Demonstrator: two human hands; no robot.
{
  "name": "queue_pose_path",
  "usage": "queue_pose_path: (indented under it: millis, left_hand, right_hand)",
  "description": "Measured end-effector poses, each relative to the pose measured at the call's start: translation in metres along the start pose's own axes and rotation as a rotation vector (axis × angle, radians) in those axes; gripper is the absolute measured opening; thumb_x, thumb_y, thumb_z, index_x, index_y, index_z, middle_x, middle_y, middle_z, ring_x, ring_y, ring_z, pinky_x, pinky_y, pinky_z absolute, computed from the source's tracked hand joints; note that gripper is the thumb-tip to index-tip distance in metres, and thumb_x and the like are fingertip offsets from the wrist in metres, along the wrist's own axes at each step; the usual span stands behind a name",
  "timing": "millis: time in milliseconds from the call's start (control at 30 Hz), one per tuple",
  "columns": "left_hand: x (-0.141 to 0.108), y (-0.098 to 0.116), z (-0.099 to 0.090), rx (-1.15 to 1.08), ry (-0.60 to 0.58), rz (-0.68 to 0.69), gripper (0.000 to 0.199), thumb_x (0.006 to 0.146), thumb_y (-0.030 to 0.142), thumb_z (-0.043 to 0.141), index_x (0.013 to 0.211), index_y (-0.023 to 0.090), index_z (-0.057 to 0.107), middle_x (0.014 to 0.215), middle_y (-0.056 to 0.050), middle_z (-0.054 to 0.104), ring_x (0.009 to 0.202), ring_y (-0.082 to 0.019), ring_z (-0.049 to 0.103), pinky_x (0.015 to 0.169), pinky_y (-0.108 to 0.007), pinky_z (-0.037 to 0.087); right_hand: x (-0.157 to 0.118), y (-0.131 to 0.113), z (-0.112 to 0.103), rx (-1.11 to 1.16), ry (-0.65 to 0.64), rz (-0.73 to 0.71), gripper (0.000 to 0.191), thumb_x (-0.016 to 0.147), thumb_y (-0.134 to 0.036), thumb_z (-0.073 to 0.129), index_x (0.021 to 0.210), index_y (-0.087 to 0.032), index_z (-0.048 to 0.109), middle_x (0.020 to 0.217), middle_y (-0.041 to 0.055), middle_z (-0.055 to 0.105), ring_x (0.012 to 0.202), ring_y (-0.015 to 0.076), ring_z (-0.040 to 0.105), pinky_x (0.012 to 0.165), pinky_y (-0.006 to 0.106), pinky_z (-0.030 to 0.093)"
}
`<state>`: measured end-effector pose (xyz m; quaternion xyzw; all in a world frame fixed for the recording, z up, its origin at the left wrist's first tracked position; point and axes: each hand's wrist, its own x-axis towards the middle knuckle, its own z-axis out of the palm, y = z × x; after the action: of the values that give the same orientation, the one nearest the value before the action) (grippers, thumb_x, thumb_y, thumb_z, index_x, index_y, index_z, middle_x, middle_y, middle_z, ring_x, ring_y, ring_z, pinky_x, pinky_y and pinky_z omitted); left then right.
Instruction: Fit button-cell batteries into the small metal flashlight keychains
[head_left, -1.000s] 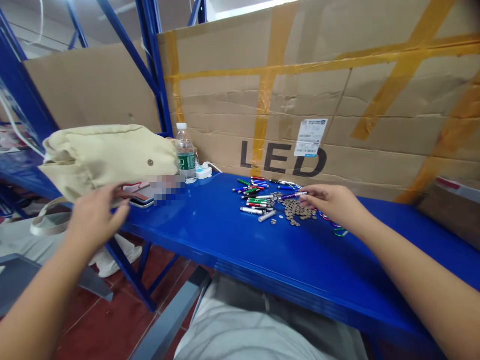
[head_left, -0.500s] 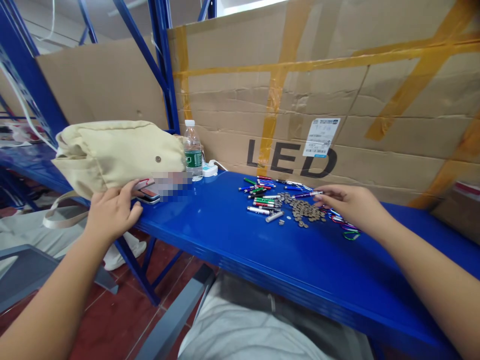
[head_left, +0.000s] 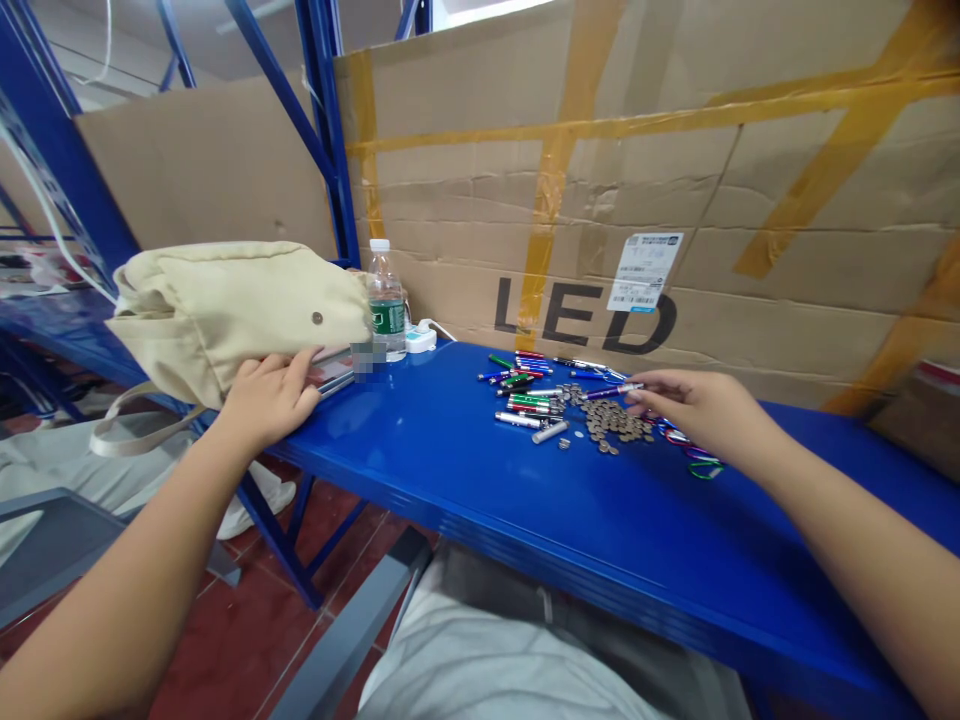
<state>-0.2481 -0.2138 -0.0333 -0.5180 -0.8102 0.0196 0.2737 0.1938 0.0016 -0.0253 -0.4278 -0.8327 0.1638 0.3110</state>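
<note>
My left hand [head_left: 274, 402] lies low at the table's left edge, its index finger and thumb closed about the near end of a flat phone [head_left: 335, 383]; a blurred patch hides the phone's far end. On the right, my right hand [head_left: 694, 405] pinches the silvery tip of a slim purple penlight [head_left: 606, 391] between thumb and fingers. Just below that penlight spreads a pile of small round metal discs [head_left: 611, 420], like button cells. Several more coloured penlights [head_left: 529, 403] lie left of the pile. Beneath my right hand, coloured carabiner clips [head_left: 703, 468] are partly covered.
A cream bag [head_left: 247, 300] rests at the table's left end beside a water bottle [head_left: 387, 315] and a white plug adapter [head_left: 421, 338]. A tall cardboard box [head_left: 450, 220] stands along the back of the blue table [head_left: 450, 450]. A grey chair armrest [head_left: 352, 620] is below.
My left hand has moved right along the table, and the phone has shifted right with it. My right hand and the purple penlight have hardly moved.
</note>
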Motion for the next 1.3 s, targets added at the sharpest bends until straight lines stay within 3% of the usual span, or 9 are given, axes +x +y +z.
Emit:
queue_pose_path:
  millis: [133, 500, 633, 733, 833, 933, 1033, 1133, 1300]
  left_hand:
    - [0.000, -0.004, -0.001, -0.071, 0.019, 0.006, 0.055, 0.094, 0.031, 0.023, 0.143, 0.008, 0.032, 0.117, -0.017, 0.063, 0.112, -0.030, 0.053, 0.090, -0.039, 0.036]
    - [0.018, -0.006, 0.012, -0.139, 0.056, 0.058, 0.063, 0.088, 0.037, 0.031, 0.143, 0.007, 0.037, 0.118, -0.021, 0.063, 0.114, -0.036, 0.054, 0.093, -0.044, 0.037]
    - [0.023, 0.008, -0.002, -0.238, 0.147, 0.040, 0.064, 0.087, 0.038, 0.035, 0.143, 0.008, 0.037, 0.122, -0.019, 0.063, 0.116, -0.036, 0.053, 0.097, -0.047, 0.037]
    - [0.038, 0.050, -0.029, -0.415, 0.222, 0.164, 0.060, 0.089, 0.040, 0.037, 0.141, 0.010, 0.039, 0.126, -0.016, 0.061, 0.114, -0.031, 0.055, 0.098, -0.043, 0.040]
    - [0.061, 0.125, -0.058, -0.544, 0.174, 0.473, 0.053, 0.094, 0.046, 0.035, 0.134, 0.013, 0.047, 0.132, -0.014, 0.059, 0.117, -0.028, 0.056, 0.100, -0.041, 0.041]
    - [0.080, 0.207, -0.081, -0.693, 0.083, 0.749, 0.054, 0.095, 0.055, 0.034, 0.127, 0.016, 0.054, 0.126, -0.012, 0.063, 0.110, -0.025, 0.060, 0.092, -0.036, 0.046]
    - [0.089, 0.265, -0.092, -0.829, -0.101, 0.916, 0.052, 0.099, 0.050, 0.025, 0.113, 0.016, 0.062, 0.107, -0.009, 0.070, 0.092, -0.018, 0.065, 0.080, -0.030, 0.048]
    - [0.092, 0.288, -0.093, -0.943, -0.162, 0.936, 0.056, 0.100, 0.042, 0.019, 0.097, 0.014, 0.067, 0.086, -0.005, 0.071, 0.077, -0.012, 0.063, 0.074, -0.026, 0.047]
    - [0.097, 0.287, -0.078, -1.124, -0.148, 0.937, 0.044, 0.100, 0.035, 0.029, 0.093, 0.012, 0.066, 0.092, -0.008, 0.070, 0.081, -0.015, 0.061, 0.076, -0.028, 0.047]
  right_hand:
    - [0.000, 0.001, 0.000, 0.020, -0.001, -0.023, 0.026, 0.081, -0.038, 0.060, 0.096, -0.021, 0.073, 0.079, 0.0048, 0.075, 0.074, 0.0228, 0.071, 0.064, 0.033, 0.056]
    - [-0.001, 0.001, 0.002, 0.042, 0.006, -0.044, 0.024, 0.080, -0.038, 0.059, 0.091, -0.022, 0.074, 0.077, 0.0042, 0.076, 0.070, 0.0228, 0.071, 0.055, 0.031, 0.054]
    - [0.000, 0.003, 0.002, 0.054, 0.020, -0.085, 0.026, 0.080, -0.040, 0.061, 0.093, -0.022, 0.074, 0.076, 0.0037, 0.075, 0.066, 0.0216, 0.070, 0.055, 0.031, 0.054]
    - [0.000, 0.001, 0.003, 0.039, 0.041, -0.075, 0.025, 0.080, -0.040, 0.061, 0.094, -0.023, 0.074, 0.076, 0.0041, 0.075, 0.066, 0.0215, 0.070, 0.055, 0.031, 0.054]
    - [-0.001, -0.001, 0.005, 0.061, 0.060, -0.029, 0.028, 0.081, -0.040, 0.059, 0.098, -0.022, 0.073, 0.079, 0.0056, 0.076, 0.068, 0.0215, 0.070, 0.054, 0.031, 0.054]
    - [-0.001, 0.002, 0.006, 0.116, 0.051, -0.039, 0.034, 0.083, -0.042, 0.058, 0.106, -0.020, 0.071, 0.082, 0.0066, 0.076, 0.071, 0.0218, 0.070, 0.056, 0.031, 0.055]
    - [-0.001, 0.007, 0.005, 0.104, 0.055, -0.073, 0.035, 0.084, -0.041, 0.058, 0.109, -0.021, 0.071, 0.089, 0.0065, 0.076, 0.075, 0.0223, 0.070, 0.064, 0.034, 0.057]
    - [0.000, 0.007, 0.005, 0.116, 0.073, -0.094, 0.034, 0.083, -0.041, 0.059, 0.106, -0.020, 0.072, 0.090, 0.0065, 0.076, 0.078, 0.0233, 0.071, 0.071, 0.036, 0.058]
    - [0.001, 0.000, 0.007, 0.242, -0.024, -0.131, 0.033, 0.082, -0.043, 0.059, 0.101, -0.020, 0.072, 0.088, 0.0064, 0.076, 0.080, 0.0221, 0.071, 0.078, 0.036, 0.057]
